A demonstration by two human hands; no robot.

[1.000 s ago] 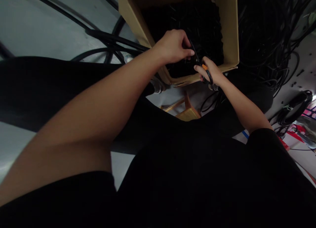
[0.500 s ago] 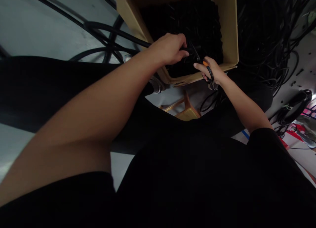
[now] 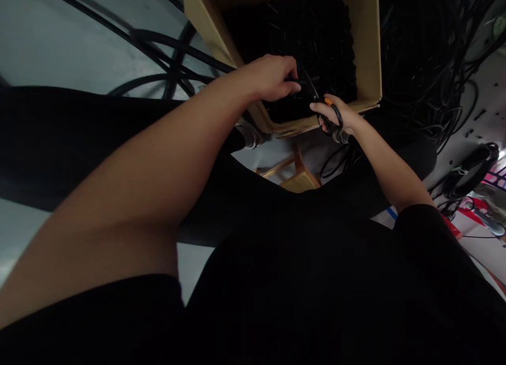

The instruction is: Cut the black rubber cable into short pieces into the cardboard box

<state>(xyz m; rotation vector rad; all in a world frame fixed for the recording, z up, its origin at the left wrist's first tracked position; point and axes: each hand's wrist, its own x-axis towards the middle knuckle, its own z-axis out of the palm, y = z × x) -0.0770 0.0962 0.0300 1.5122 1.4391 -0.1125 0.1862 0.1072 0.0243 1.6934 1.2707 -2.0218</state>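
Observation:
My left hand is closed around the end of a black hose over the cardboard box. The hose runs off to the left behind my forearm. In my right hand is a pair of scissors with black and orange handles. Its loops are spread apart, and the dark blades point up and left beside my left fingertips. Whether the blades touch the hose cannot be made out against the dark background. Below both hands, many short black pieces fill the box.
Tangled black cables lie right of the box. A coiled cable and small black scraps are on the floor farther right. A small wooden stool stands below the box, between my legs. Loose hose loops cross the floor at left.
The scissor handles have spread wider as my right fingers moved slightly down. A dark piece seen just beyond the blades earlier no longer shows there. My left hand has barely moved.

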